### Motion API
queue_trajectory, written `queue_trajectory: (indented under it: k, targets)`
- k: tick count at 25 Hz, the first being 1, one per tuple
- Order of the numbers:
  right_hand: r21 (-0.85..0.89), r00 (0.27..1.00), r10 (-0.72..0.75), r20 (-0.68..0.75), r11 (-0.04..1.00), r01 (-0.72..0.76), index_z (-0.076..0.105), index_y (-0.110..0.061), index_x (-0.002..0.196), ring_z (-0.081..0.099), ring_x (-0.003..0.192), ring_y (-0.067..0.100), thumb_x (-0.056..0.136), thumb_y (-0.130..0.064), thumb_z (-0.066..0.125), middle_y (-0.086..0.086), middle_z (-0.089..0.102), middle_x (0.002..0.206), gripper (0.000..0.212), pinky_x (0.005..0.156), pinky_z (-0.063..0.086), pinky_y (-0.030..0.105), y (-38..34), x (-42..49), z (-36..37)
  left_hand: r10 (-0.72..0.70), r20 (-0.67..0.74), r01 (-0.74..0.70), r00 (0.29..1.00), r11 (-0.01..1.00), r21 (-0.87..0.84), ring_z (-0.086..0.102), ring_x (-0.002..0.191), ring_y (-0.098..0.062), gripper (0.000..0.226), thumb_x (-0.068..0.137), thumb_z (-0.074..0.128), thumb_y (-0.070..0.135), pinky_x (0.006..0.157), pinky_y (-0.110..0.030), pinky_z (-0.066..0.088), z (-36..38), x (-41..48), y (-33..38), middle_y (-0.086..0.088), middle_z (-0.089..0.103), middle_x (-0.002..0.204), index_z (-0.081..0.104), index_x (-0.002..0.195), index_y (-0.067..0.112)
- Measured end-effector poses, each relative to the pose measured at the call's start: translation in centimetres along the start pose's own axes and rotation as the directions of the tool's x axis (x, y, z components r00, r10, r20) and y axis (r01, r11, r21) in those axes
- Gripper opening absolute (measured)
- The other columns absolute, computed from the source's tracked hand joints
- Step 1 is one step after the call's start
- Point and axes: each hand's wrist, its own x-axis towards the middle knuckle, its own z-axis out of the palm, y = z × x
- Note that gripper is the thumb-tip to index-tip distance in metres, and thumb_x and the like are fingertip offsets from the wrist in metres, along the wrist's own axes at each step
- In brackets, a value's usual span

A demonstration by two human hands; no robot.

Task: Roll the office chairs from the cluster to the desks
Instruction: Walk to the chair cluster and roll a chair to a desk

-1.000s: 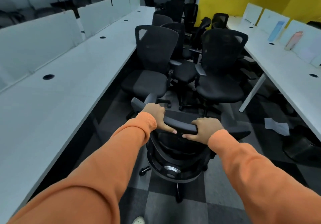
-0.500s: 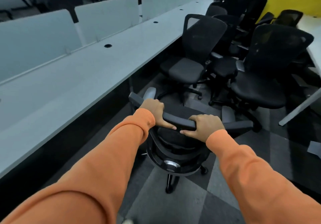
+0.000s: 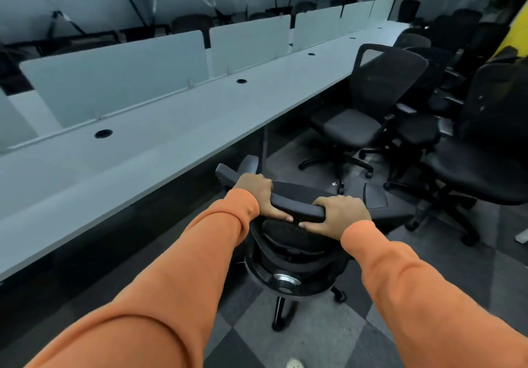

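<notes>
L hand [image 3: 257, 193], R hand [image 3: 341, 215] grip chair [image 3: 297, 210]; faces away.

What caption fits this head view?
Left hand and right hand hold a black office chair by its backrest beside the long white desk, chair cluster at right.

Frosted divider panels [image 3: 114, 87] stood far beyond the left hand [image 3: 255, 196]. Checkered grey carpet [image 3: 328, 339] lay beneath it. A yellow wall strip [image 3: 521, 29] showed far beyond the right hand [image 3: 341, 216].
</notes>
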Motion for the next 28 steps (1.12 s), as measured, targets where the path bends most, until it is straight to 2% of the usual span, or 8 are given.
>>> queue_trajectory:
  k: [8,13,16,20,28]
  targets:
    - [-0.013,0.988,-0.153,0.012,0.988,0.154,0.062,-0.04,0.107,0.062,0.083,0.012,0.067,-0.092,0.04,-0.012,0.065,0.084,0.069,0.066,0.039,0.029,-8.4,-5.8,-1.3,-0.146,0.013,0.146,0.989,0.989,-0.008,0.054,0.06,-0.016,0.081,0.052,0.042,0.1,0.06,-0.029,0.044,2.1,-13.3,-1.6,0.005,0.053,0.059,0.052,0.064,0.021]
    - [0.0,0.964,-0.264,0.019,0.964,0.264,0.062,-0.038,0.107,0.064,0.084,0.014,0.067,-0.091,0.039,-0.012,0.066,0.086,0.07,0.071,0.047,0.03,-12.9,-8.5,-1.7,-0.249,0.037,0.249,0.968,0.968,-0.019,0.054,0.06,-0.017,0.079,0.052,0.044,0.1,0.06,-0.03,0.041,2.7,-20.6,-2.4,0.006,0.05,0.058,0.044,0.06,0.022]
    - [-0.007,0.939,-0.345,-0.002,0.939,0.345,0.062,-0.037,0.106,0.064,0.085,0.014,0.068,-0.09,0.04,-0.012,0.067,0.088,0.069,0.072,0.048,0.031,-14.5,-9.7,-1.7,-0.324,0.056,0.325,0.944,0.946,-0.008,0.058,0.063,-0.019,0.081,0.051,0.042,0.101,0.062,-0.031,0.045,3.0,-24.1,-1.9,0.006,0.052,0.059,0.049,0.062,0.021]
    - [0.008,0.885,-0.465,-0.012,0.885,0.465,0.061,-0.037,0.106,0.064,0.089,0.014,0.067,-0.09,0.04,-0.012,0.068,0.092,0.069,0.074,0.048,0.031,-15.4,-11.3,-1.7,-0.453,0.086,0.457,0.887,0.889,-0.028,0.06,0.065,-0.019,0.089,0.051,0.042,0.101,0.062,-0.03,0.045,3.6,-28.2,0.2,0.005,0.055,0.06,0.064,0.074,0.018]
    - [-0.001,0.714,-0.698,-0.053,0.715,0.699,0.062,-0.035,0.102,0.064,0.086,0.014,0.069,-0.09,0.039,-0.011,0.068,0.09,0.068,0.07,0.046,0.031,-18.1,-14.3,-2.4,-0.679,0.105,0.685,0.727,0.727,-0.043,0.055,0.063,-0.017,0.09,0.049,0.042,0.101,0.059,-0.029,0.037,4.5,-36.0,4.1,0.006,0.054,0.06,0.067,0.075,0.019]
